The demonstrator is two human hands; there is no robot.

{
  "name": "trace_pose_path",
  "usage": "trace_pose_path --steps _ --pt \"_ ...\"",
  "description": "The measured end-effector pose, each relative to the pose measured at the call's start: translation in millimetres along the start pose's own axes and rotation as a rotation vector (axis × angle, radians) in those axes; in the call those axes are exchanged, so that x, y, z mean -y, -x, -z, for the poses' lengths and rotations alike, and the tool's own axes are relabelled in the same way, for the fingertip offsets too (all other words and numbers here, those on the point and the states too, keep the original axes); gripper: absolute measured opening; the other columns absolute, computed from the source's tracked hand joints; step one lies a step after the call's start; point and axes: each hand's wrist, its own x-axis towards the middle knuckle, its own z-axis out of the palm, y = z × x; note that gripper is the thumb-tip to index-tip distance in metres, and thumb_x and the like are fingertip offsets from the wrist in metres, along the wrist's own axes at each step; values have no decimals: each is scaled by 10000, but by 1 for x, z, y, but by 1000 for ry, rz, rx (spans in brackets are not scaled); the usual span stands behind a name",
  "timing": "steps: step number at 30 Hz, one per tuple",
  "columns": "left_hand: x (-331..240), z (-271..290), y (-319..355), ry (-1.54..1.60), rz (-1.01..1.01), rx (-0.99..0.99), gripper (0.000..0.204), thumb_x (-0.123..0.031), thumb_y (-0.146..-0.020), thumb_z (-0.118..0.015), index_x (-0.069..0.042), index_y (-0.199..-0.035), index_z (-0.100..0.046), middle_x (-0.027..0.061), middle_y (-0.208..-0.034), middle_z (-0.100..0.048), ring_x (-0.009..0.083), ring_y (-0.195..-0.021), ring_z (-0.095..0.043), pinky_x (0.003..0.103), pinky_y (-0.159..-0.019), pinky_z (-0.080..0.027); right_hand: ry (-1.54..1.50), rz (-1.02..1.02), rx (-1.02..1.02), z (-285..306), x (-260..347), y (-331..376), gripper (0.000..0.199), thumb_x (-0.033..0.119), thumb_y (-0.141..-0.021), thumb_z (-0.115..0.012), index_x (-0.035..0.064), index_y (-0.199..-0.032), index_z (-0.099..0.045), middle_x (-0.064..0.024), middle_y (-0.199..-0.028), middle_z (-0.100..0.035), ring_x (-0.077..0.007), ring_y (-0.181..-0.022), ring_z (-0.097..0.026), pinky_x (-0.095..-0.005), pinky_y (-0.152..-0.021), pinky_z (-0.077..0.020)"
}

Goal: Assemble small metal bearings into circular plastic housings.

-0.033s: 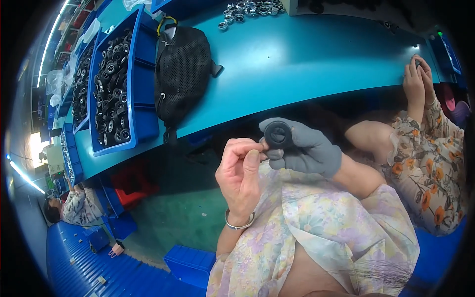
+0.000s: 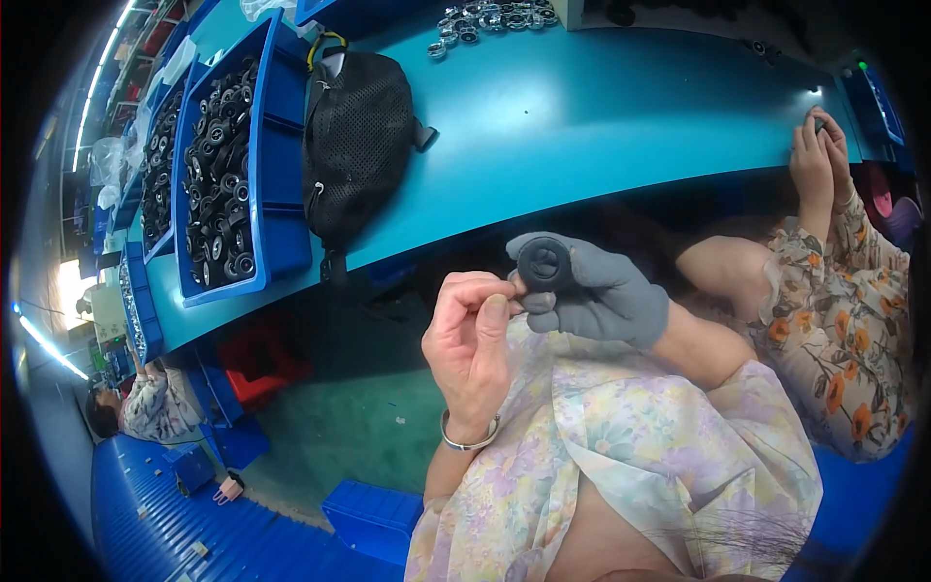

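Note:
A round black wheel-like part [image 2: 544, 264] with a recessed centre faces up in front of my lap. My right hand [image 2: 611, 296], in a grey glove, is closed around it, with the thumb along its right side. My left hand [image 2: 472, 335] is bare, with a bracelet [image 2: 469, 434] at the wrist. Its thumb and fingers are pinched together close to the part's lower left edge. Whatever they pinch, if anything, is hidden. Both hands are off the table, just short of its near edge.
A blue bin [image 2: 260, 233] full of black wheels stands left on the teal table [image 2: 582, 116], beside a black mesh bag [image 2: 359, 136]. Shiny round parts [image 2: 495, 17] lie at the back. At right, a co-worker's hands [image 2: 819, 155] hold something small. A red stool [image 2: 260, 364] stands below.

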Motion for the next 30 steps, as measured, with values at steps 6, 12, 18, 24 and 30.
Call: trace_pose_path --steps 6,12,18,24,30 --pt "-1 -2 0 -17 3 -13 113 -68 -947 -522 37 -913 -546 91 -910 -547 126 -775 -543 240 -720 -453 -113 6 38 2 -4 -3 497 202 -873 -652 -4 -1278 -451 -143 -1085 -560 -202 -926 -558 -364 -858 -548" --pt "-2 0 -2 -2 -2 -2 80 -20 -924 -539 58 -922 -559 95 -937 -537 120 -801 -555 243 -729 -487 -137 -21 35 1 0 -4 479 182 -881 -639 -1 -1282 -451 -143 -1105 -550 -203 -925 -558 -360 -841 -556" --pt "-1 2 -5 -35 -26 -9 83 -20 -924 -539 61 -930 -557 97 -942 -535 122 -801 -567 240 -725 -491 -107 -37 -11 -4 2 -6 449 188 -894 -622 0 -1270 -465 -143 -1109 -547 -202 -902 -567 -365 -837 -560" --pt "1 6 -7 -47 2 -54 95 -28 -927 -542 63 -954 -553 95 -978 -527 120 -789 -574 240 -731 -489 22 -39 0 -6 2 -12 365 207 -926 -577 -33 -1192 -508 -139 -1048 -571 -190 -863 -579 -322 -776 -549" --pt "11 14 -4 -33 95 -56 160 -89 -945 -543 47 -1029 -542 62 -975 -555 101 -802 -559 242 -737 -479 311 38 -114 -16 0 -13 339 254 -938 -553 -33 -1115 -526 -142 -979 -605 -180 -788 -609 -313 -729 -522"
